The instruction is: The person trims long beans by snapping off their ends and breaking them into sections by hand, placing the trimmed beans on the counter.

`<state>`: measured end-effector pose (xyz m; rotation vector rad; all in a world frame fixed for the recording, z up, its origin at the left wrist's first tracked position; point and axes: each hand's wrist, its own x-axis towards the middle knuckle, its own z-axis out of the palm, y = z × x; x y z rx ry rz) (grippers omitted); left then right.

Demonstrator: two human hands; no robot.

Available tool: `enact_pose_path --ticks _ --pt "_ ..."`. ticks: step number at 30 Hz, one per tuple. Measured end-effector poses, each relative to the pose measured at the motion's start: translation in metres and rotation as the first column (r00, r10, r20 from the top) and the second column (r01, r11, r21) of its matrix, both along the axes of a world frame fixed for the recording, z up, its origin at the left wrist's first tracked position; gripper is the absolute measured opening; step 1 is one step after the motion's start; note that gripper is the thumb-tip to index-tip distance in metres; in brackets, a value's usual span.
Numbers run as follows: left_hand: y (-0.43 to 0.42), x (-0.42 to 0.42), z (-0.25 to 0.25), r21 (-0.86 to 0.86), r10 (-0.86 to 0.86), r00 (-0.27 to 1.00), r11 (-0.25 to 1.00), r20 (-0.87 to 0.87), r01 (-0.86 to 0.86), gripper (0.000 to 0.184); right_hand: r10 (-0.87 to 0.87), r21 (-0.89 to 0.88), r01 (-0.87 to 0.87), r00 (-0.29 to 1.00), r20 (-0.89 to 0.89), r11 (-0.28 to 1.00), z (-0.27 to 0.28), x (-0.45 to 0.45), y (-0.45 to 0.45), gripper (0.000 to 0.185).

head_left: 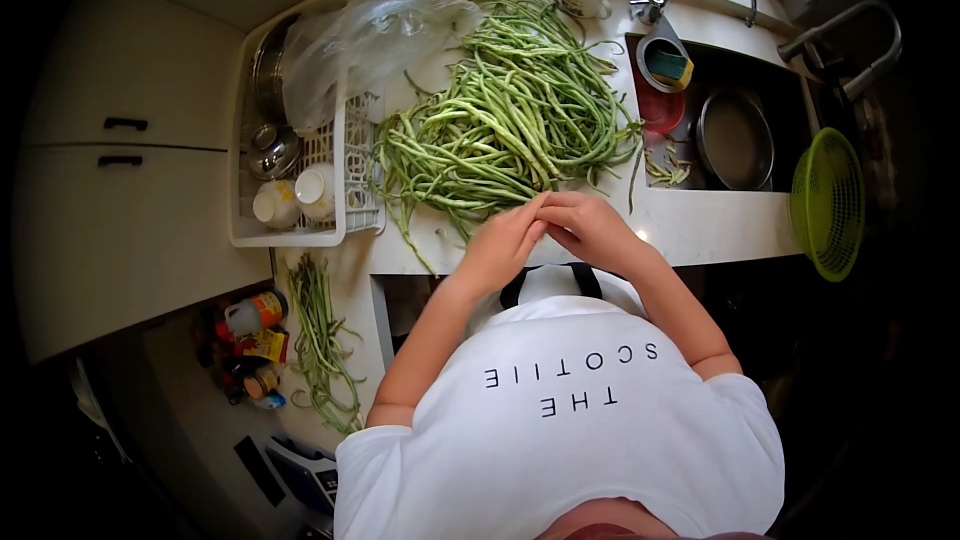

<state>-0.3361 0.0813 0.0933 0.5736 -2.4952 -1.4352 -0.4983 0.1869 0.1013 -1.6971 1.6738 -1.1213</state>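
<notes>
A big heap of green long beans [510, 100] lies on the white countertop [720, 230] in front of me. At its near edge my left hand [508, 243] and my right hand [592, 228] meet, fingertips pinched together. Several bean ends reach right up to the fingers. Whatever is between the fingertips is hidden by the fingers themselves. A smaller bunch of long beans [322, 340] rests on the counter to the left, below the dish rack.
A white dish rack [362, 165] with cups and a lidded pot stands left, a clear plastic bag [365, 50] draped over it. At right, the sink [790, 100] holds a round pan [735, 140] and bean scraps [667, 165]. A green colander [830, 205] stands at the counter's right end.
</notes>
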Motion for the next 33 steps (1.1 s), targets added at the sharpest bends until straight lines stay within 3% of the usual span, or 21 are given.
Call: enact_pose_path --ticks 2,4,6,8,10,12,14,17,18,19,20,21,22,23,24,26,28,30,33 --pt "0.005 0.007 0.002 0.06 0.102 0.99 0.992 0.095 -0.107 0.026 0.006 -0.01 -0.006 0.999 -0.033 1.0 0.003 -0.001 -0.003 0.009" --pt "-0.003 0.023 0.006 0.053 0.126 0.984 0.99 0.125 -0.133 0.024 -0.084 0.17 0.058 0.986 0.146 0.984 0.004 -0.005 -0.002 0.01" --pt "-0.007 0.041 0.007 0.065 0.201 0.973 0.976 0.116 -0.21 0.023 -0.113 0.212 0.084 0.985 0.129 0.974 -0.004 -0.006 -0.006 0.012" --pt "-0.013 0.062 0.003 0.014 0.327 0.943 0.945 0.058 -0.328 0.027 -0.239 0.178 0.24 0.971 -0.031 0.954 -0.029 -0.001 -0.012 0.014" --pt "-0.019 0.08 0.009 0.171 0.488 0.871 0.854 0.06 -0.491 0.028 -0.255 0.138 0.267 0.962 -0.096 0.954 -0.043 0.01 -0.025 0.015" --pt "-0.021 0.093 0.008 0.247 0.541 0.841 0.815 -0.001 -0.524 0.029 -0.213 0.208 0.339 0.86 -0.464 0.918 -0.063 0.019 -0.038 0.015" --pt "-0.024 0.107 0.014 0.477 0.649 0.76 0.674 -0.018 -0.564 0.033 -0.161 0.254 0.345 0.823 -0.545 0.904 -0.073 0.022 -0.046 0.016" --pt "-0.027 0.115 0.019 0.517 0.655 0.748 0.679 -0.106 -0.522 0.043 -0.302 0.141 0.392 0.852 -0.427 0.909 -0.062 0.022 -0.051 0.014" --pt "-0.026 0.114 0.022 0.523 0.679 0.726 0.662 -0.114 -0.537 0.045 -0.362 0.001 0.388 0.861 -0.356 0.922 -0.042 0.02 -0.051 0.013" --pt "-0.034 0.112 0.019 0.46 0.62 0.765 0.738 -0.173 -0.494 0.042 -0.413 -0.139 0.389 0.867 -0.279 0.911 -0.023 0.019 -0.051 0.013" --pt "-0.039 0.101 0.018 0.462 0.614 0.768 0.742 -0.18 -0.486 0.042 -0.419 -0.144 0.394 0.862 -0.284 0.908 -0.008 0.017 -0.051 0.013" --pt "-0.042 0.077 0.03 0.181 0.532 0.77 0.846 -0.352 -0.502 0.037 -0.348 -0.058 0.343 0.93 -0.116 0.938 0.007 0.016 -0.051 0.012" --pt "-0.045 0.058 0.037 0.03 0.462 0.776 0.866 -0.43 -0.499 0.036 -0.275 0.015 0.275 0.959 0.063 0.961 0.022 0.014 -0.051 0.012" --pt "-0.048 0.038 0.044 -0.119 0.388 0.775 0.855 -0.499 -0.505 0.036 -0.208 -0.009 0.209 0.976 0.072 0.978 0.037 0.012 -0.05 0.013" --pt "-0.052 0.023 0.049 -0.232 0.252 0.829 0.883 -0.499 -0.408 0.024 -0.218 -0.016 0.219 0.974 0.065 0.976 0.05 0.012 -0.049 0.013" --pt "-0.051 0.006 0.054 -0.349 0.093 0.866 0.89 -0.491 -0.293 0.021 -0.132 -0.063 0.162 0.934 0.331 0.985 0.071 0.009 -0.048 0.016" --pt "-0.05 -0.009 0.055 -0.055 0.177 0.919 0.976 -0.353 -0.209 0.021 -0.132 -0.048 0.167 0.898 0.42 0.985 0.078 0.001 -0.043 0.023" --pt "-0.051 -0.021 0.059 -0.066 0.153 0.911 0.979 -0.384 -0.192 0.021 -0.078 -0.038 0.159 0.661 0.747 0.987 0.075 -0.007 -0.039 0.026" --pt "-0.047 -0.034 0.07 -0.116 0.138 0.896 0.972 -0.422 -0.204 0.018 -0.071 -0.066 0.184 0.651 0.756 0.981 0.079 -0.02 -0.025 0.028"
